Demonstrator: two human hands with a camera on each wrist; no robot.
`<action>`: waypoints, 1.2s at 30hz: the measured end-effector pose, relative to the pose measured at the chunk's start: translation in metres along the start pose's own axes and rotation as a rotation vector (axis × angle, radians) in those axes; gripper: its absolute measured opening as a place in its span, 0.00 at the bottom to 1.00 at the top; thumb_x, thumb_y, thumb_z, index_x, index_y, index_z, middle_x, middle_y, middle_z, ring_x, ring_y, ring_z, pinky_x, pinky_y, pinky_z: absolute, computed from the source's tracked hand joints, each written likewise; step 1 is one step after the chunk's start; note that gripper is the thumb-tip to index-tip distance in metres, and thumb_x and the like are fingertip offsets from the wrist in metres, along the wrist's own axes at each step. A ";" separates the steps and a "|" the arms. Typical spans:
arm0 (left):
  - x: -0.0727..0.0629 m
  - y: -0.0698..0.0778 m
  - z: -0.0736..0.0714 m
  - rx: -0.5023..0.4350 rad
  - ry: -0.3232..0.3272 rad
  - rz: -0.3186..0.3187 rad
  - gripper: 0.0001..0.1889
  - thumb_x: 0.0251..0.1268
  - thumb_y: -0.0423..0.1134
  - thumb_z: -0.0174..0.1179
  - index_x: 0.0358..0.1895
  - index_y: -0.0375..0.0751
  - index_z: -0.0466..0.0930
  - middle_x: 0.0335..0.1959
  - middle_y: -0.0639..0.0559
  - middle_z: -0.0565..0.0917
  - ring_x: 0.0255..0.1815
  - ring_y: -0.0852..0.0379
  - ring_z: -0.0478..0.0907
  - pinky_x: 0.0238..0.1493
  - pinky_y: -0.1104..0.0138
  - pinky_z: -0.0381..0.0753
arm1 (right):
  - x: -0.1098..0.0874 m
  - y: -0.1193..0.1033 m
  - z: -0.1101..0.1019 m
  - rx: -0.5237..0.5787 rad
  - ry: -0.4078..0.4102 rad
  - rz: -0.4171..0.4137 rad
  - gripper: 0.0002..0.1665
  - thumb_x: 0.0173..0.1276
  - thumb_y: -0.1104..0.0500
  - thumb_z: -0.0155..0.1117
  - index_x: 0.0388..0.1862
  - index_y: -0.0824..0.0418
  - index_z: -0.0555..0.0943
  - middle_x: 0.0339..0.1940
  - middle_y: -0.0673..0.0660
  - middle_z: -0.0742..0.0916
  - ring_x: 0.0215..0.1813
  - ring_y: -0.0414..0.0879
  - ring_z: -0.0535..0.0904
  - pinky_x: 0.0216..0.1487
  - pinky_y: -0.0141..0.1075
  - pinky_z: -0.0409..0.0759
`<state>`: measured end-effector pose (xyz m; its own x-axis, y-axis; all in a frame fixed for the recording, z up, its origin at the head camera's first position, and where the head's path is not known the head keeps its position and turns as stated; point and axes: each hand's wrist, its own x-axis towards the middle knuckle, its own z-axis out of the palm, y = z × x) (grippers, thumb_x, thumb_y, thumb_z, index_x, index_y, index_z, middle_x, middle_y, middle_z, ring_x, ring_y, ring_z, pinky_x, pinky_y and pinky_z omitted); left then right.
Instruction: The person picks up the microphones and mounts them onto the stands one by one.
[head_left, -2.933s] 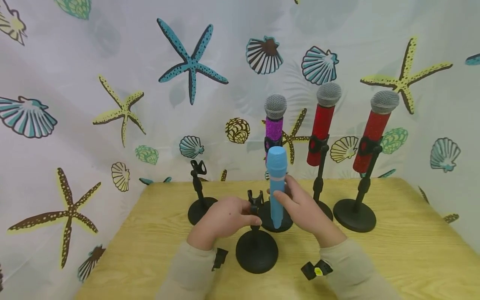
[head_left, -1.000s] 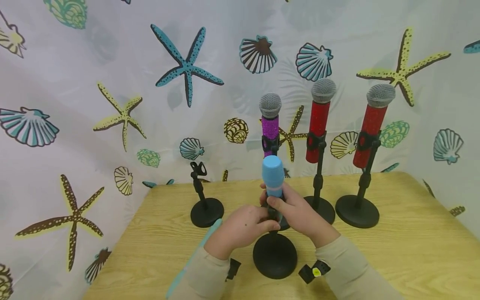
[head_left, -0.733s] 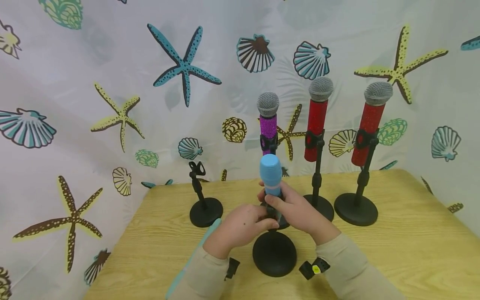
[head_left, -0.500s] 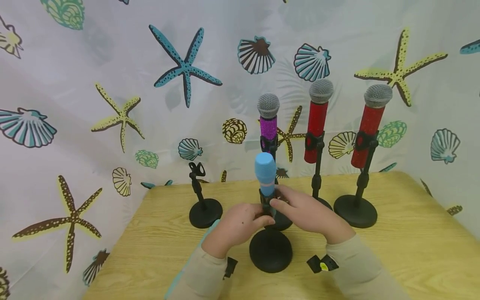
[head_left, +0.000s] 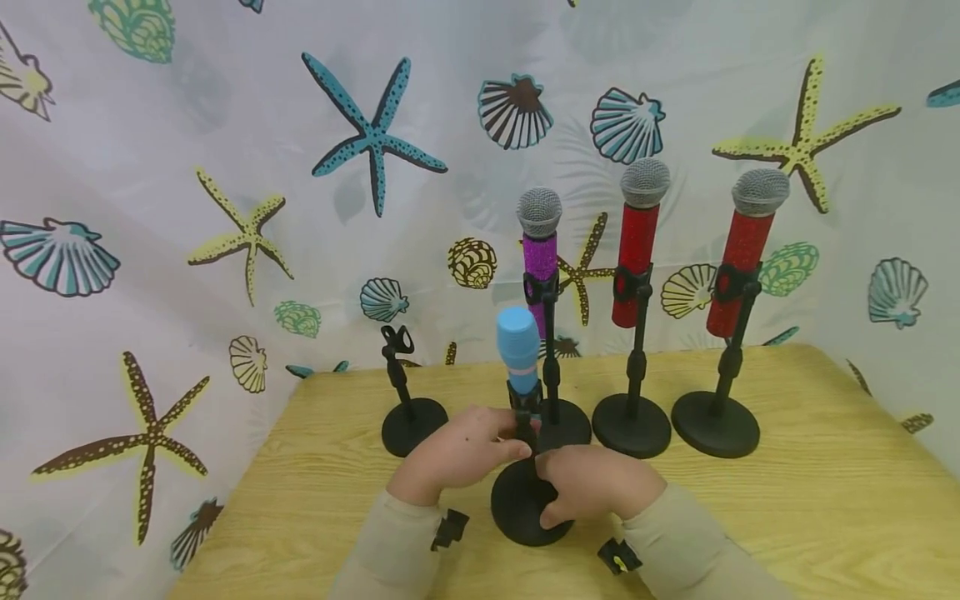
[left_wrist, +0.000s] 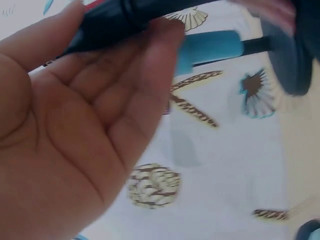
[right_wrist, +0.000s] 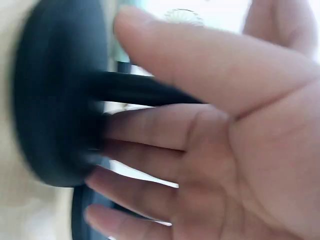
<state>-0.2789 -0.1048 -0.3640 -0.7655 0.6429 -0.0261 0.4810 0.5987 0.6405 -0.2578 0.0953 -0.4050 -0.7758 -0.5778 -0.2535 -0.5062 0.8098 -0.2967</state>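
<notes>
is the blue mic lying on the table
No, the blue mic sits head-up in the clip of the stand that the left hand holds.

Reading the bench as a clock face: black stand at ten, stand-mounted purple microphone at twelve, first red microphone at one, second red microphone at two, starfish-printed cloth beyond twelve.

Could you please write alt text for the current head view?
A person's left hand grips a black stand bearing a blue microphone, the right hand at its base. Behind are a purple microphone, two red microphones and an empty stand.
</notes>
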 end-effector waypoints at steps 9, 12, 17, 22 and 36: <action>-0.001 0.007 0.001 0.163 0.128 -0.033 0.11 0.67 0.51 0.67 0.39 0.49 0.86 0.26 0.63 0.82 0.25 0.64 0.74 0.27 0.66 0.72 | 0.004 -0.002 0.010 -0.105 0.086 0.000 0.27 0.48 0.53 0.83 0.46 0.63 0.87 0.42 0.48 0.84 0.41 0.42 0.81 0.47 0.40 0.81; -0.003 0.015 0.003 0.252 0.194 -0.079 0.14 0.62 0.56 0.70 0.36 0.49 0.86 0.24 0.64 0.82 0.24 0.66 0.75 0.24 0.66 0.72 | 0.004 -0.003 0.009 -0.108 0.091 0.003 0.28 0.49 0.53 0.83 0.49 0.62 0.86 0.44 0.50 0.85 0.44 0.43 0.82 0.48 0.40 0.81; -0.004 0.007 0.001 0.083 0.056 -0.052 0.10 0.69 0.48 0.67 0.44 0.48 0.87 0.33 0.63 0.86 0.31 0.66 0.80 0.34 0.65 0.78 | 0.005 -0.001 0.011 -0.098 0.076 0.001 0.27 0.52 0.53 0.82 0.49 0.62 0.87 0.46 0.50 0.84 0.43 0.43 0.82 0.47 0.41 0.82; -0.002 -0.001 -0.002 -0.068 0.002 -0.017 0.09 0.73 0.43 0.63 0.51 0.48 0.86 0.44 0.61 0.87 0.46 0.65 0.82 0.49 0.62 0.80 | 0.004 0.000 0.013 -0.105 0.061 -0.005 0.27 0.55 0.51 0.79 0.52 0.63 0.87 0.55 0.53 0.84 0.49 0.45 0.83 0.51 0.41 0.81; -0.004 0.012 0.004 0.156 0.146 -0.070 0.09 0.67 0.49 0.67 0.40 0.49 0.87 0.28 0.62 0.83 0.25 0.63 0.76 0.27 0.65 0.74 | 0.003 0.000 0.012 -0.074 0.056 0.002 0.29 0.60 0.47 0.76 0.55 0.62 0.85 0.58 0.53 0.84 0.54 0.46 0.82 0.54 0.41 0.80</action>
<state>-0.2687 -0.0985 -0.3591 -0.8475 0.5283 0.0520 0.4761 0.7131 0.5146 -0.2552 0.0924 -0.4171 -0.7959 -0.5709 -0.2014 -0.5291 0.8177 -0.2270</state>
